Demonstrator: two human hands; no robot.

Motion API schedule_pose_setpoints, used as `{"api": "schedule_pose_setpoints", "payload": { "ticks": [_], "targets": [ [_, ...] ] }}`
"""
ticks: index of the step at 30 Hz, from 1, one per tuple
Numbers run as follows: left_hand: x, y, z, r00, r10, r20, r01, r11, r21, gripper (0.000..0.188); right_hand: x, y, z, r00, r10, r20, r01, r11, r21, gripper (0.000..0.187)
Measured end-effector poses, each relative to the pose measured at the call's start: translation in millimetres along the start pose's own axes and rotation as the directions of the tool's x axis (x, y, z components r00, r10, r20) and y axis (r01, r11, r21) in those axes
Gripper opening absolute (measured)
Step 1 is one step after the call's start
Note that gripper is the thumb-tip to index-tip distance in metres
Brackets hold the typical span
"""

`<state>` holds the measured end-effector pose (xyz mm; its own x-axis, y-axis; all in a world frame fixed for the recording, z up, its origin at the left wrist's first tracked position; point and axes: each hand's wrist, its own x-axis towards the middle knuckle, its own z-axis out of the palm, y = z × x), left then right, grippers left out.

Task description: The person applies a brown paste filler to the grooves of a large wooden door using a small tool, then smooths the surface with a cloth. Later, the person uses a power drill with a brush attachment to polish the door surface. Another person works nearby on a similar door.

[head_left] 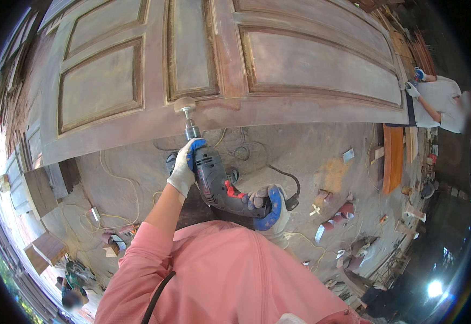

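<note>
A dark grey electric drill (212, 178) with a red trigger is held between my two gloved hands. My left hand (184, 168), in a white and blue glove, wraps round its front just behind the metal chuck (192, 130). Round its rear handle my right hand (271, 208) is closed, in a similar glove. From the chuck sticks a round tan sanding head (184, 104), which lies over the near rail of a large panelled wooden door (278, 110); whether it touches the wood I cannot tell.
A co-worker in a white shirt (442, 100) works with gloved hands at the door's right end. Yellow cables (118, 175) and rolls of sandpaper (337, 217) lie on the dusty floor. An orange-brown board (392, 159) stands at the right. Another person (75, 294) is at the lower left.
</note>
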<state>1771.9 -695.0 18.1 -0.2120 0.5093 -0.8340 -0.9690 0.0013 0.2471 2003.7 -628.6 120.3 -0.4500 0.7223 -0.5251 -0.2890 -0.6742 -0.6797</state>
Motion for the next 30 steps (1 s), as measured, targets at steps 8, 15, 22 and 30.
{"api": "schedule_pose_setpoints", "payload": {
  "ticks": [8,15,22,30],
  "targets": [
    [34,-16,44,0.974,0.037,0.224,-0.052,0.997,0.059,0.021,7,-26,2,0.981,-0.159,-0.115,0.168,0.983,0.07,0.029],
    [9,38,-22,0.998,-0.052,0.019,0.052,0.998,-0.021,0.018,-10,28,47,0.994,-0.018,-0.104,0.015,0.999,-0.032,0.023],
    [36,-11,46,0.981,-0.03,0.191,0.019,0.998,0.06,0.019,-1,-16,21,0.96,-0.18,-0.215,0.17,0.983,-0.065,0.027],
    [62,-28,47,0.975,-0.074,0.209,0.082,0.996,-0.032,0.023,8,-37,16,0.956,-0.214,-0.203,0.196,0.975,-0.104,0.025]
  ]
}}
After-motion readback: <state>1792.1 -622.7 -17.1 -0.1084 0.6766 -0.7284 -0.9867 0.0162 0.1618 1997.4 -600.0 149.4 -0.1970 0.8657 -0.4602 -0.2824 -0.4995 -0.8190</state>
